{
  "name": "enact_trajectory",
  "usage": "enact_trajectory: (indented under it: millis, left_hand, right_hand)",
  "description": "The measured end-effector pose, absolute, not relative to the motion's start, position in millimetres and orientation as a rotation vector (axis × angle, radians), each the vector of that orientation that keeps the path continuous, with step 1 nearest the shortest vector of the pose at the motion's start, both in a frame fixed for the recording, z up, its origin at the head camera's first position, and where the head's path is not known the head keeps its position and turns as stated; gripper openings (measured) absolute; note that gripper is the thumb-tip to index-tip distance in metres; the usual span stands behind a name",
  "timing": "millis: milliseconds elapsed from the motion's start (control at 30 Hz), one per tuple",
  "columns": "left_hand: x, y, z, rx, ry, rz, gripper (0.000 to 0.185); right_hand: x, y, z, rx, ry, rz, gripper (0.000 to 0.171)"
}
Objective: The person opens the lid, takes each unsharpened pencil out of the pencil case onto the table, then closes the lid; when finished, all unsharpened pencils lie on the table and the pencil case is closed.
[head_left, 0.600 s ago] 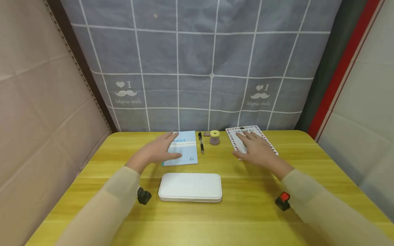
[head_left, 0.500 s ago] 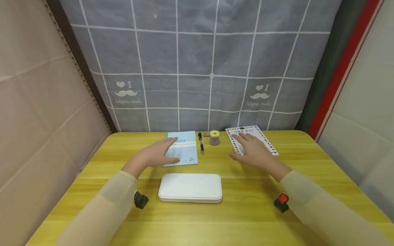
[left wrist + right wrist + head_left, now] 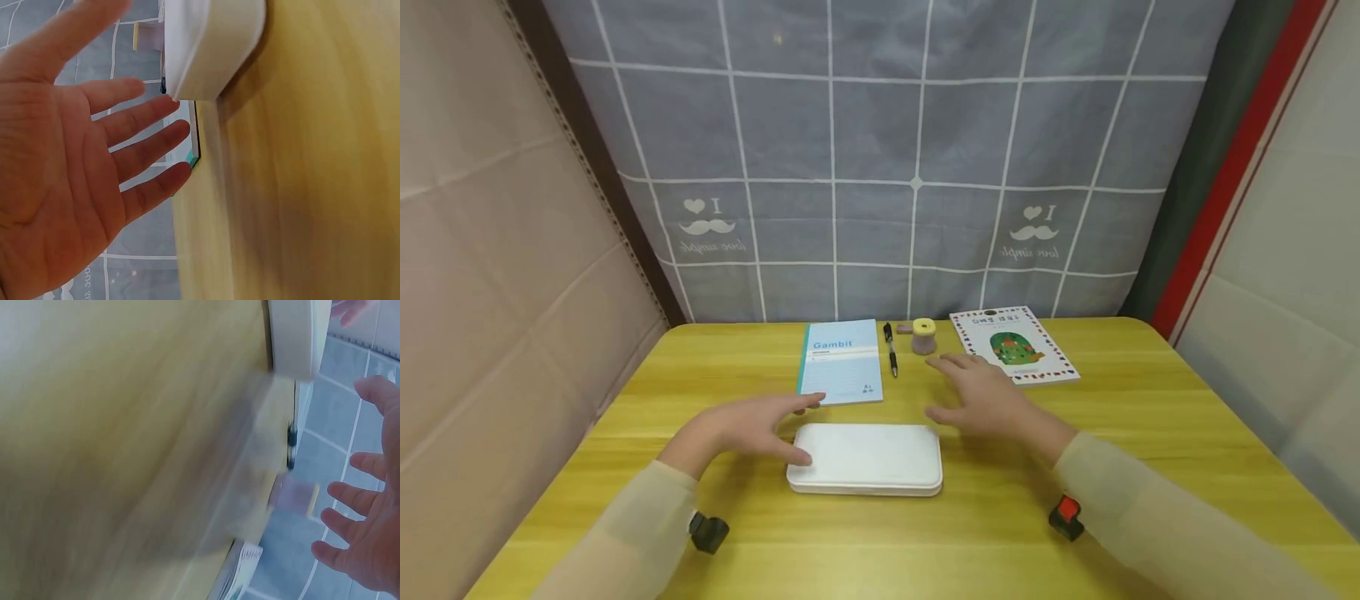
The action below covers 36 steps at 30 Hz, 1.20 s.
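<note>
I count one white case (image 3: 864,458) at lower centre, two booklets (image 3: 841,373) (image 3: 1015,344), one pen (image 3: 891,349) and one small jar (image 3: 922,335) along the back. My left hand (image 3: 747,427) and right hand (image 3: 981,400) flank the case, fingers spread, holding nothing. Yellow wooden table (image 3: 1150,417); grey checked curtain (image 3: 880,150) behind.

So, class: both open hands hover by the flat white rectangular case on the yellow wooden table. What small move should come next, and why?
Probably lower both hands onto the ends of the flat white rectangular case. The left hand is open at its left end, thumb at the corner; the right hand is open above its right end. Neither grips it, and the case lies closed.
</note>
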State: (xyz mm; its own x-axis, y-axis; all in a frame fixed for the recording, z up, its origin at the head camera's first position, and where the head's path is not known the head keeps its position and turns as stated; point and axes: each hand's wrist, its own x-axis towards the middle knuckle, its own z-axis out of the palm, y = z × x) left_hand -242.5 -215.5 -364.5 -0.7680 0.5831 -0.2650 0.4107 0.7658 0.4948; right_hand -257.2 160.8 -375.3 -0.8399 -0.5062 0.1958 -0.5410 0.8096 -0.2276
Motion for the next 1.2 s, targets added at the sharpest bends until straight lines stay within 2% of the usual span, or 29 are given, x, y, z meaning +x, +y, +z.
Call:
enact_trajectory:
  millis: [233,433,733,1000,1200]
  left_hand:
    - [-230.1,-211.9,-368.9,0.773,2.475,0.62,0.12]
    - [-225.0,-206.5,-369.6,0.767,2.502,0.576,0.124]
    - [-219.0,-196.5,-373.7,0.836,2.617,0.375,0.098]
    - [-211.1,-191.4,-378.5,0.837,2.696,0.281,0.094]
    - [-208.4,-194.0,-381.4,0.968,2.732,0.307,0.09]
  right_hand:
    - [-239.1,141.9,-382.7,1.085,-2.874,0.493,0.075]
    - [-222.6,129.7,-391.0,1.197,-2.907,0.432,0.072]
    - [-209.3,125.7,-391.9,1.246,-2.9,0.445,0.08]
    - [-199.1,127.4,-389.9,1.31,-2.881,0.39,0.082]
    - [-197.1,129.3,-386.3,1.298,-2.884,0.423,0.081]
